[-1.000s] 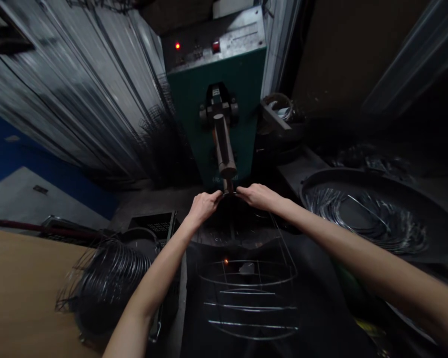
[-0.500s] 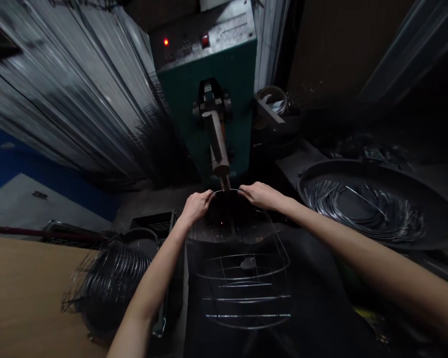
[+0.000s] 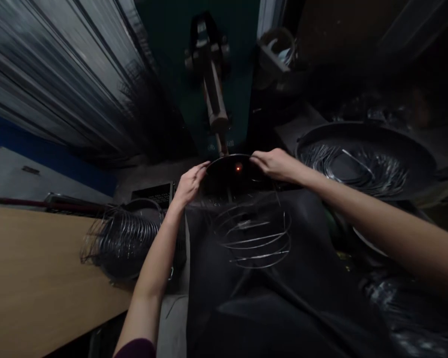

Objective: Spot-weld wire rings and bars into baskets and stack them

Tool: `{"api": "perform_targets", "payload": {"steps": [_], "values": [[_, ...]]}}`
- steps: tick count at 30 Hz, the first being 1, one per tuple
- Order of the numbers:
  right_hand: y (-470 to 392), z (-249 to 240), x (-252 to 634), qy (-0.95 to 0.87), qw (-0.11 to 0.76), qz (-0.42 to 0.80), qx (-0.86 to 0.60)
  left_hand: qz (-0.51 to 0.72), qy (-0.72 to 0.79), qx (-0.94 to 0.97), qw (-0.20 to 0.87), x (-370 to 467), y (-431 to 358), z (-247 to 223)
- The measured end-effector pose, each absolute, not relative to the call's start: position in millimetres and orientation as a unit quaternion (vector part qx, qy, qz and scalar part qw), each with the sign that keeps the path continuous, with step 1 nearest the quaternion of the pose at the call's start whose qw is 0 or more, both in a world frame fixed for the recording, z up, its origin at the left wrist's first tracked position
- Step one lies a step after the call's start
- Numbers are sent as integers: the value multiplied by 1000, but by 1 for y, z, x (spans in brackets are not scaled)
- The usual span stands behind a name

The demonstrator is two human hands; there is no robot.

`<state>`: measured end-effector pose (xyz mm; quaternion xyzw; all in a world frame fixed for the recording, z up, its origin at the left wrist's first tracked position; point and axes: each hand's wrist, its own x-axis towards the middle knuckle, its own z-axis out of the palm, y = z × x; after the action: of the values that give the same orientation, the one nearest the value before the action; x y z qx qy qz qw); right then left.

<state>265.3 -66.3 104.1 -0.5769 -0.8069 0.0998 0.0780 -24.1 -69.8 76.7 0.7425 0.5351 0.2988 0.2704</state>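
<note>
Our two hands pinch the wire frame (image 3: 259, 244) below the machine's rod.

Our left hand (image 3: 189, 185) and right hand (image 3: 275, 164) grip its top rim, fingers closed; its rings hang over our dark apron (image 3: 246, 308), between the wire bundle (image 3: 129, 233) and the round pan (image 3: 414, 149).

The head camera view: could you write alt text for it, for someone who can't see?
A person's left hand and right hand hold a curved wire at the metal arm of a green machine, an orange spark glowing nearby. More curved wires show below, over dark cloth; bundled wire rings lie left, a dark basin of wires right.
</note>
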Motion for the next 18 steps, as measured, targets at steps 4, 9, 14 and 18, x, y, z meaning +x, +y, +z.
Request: {"api": "perform_targets", "payload": {"steps": [4, 9, 14, 18], "values": [[-92, 109, 295, -766, 204, 70, -606, 446, 630, 456, 443, -46, -165, 25], [-106, 115, 300, -697, 290, 93, -649, 399, 492, 203, 747, -13, -218, -9], [-120, 83, 313, -664, 411, 205, -590, 516, 537, 120, 656, 9, -191, 28], [-174, 20, 386, -585, 355, 232, -691, 564, 567, 115, 590, 11, -166, 49]]}}
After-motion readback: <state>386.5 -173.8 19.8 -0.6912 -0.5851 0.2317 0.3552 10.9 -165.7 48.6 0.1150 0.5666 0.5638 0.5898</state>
